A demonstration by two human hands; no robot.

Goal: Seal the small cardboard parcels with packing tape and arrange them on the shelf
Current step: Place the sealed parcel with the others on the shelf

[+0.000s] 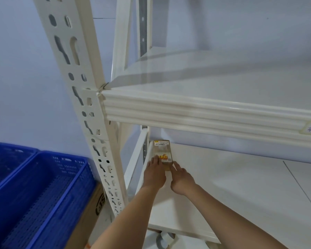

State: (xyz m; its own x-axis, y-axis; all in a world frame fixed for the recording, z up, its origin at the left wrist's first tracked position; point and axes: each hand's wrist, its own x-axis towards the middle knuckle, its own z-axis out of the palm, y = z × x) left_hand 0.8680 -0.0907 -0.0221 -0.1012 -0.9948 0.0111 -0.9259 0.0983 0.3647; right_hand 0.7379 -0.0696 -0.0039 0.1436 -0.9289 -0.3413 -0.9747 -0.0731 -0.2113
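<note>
Parcel: I see one small cardboard parcel (pixel 163 154) lying flat on the lower shelf (pixel 232 186), tucked into the back left corner, its far end near the rear upright. It carries a barcode label at the far end and a yellow printed label at the near end.
Left hand: my left hand (pixel 155 174) lies over the parcel's near left corner, fingers (pixel 156 159) straight and together, pressing on its top.
Right hand: my right hand (pixel 182 178) sits at the near right corner, fingers reaching to the parcel's edge; it looks like touching, not gripping, though the contact is too small to tell surely.
Edges: the ribbed front beam (pixel 205 115) of the upper shelf crosses above both hands; the slotted front upright (pixel 90 112) stands just left of my left forearm.
Open room: the lower shelf runs bare and white to the right of the parcel.
Beside the rack: two blue plastic crates (pixel 43 194) on the left, a cardboard box (pixel 90 218) against them.
</note>
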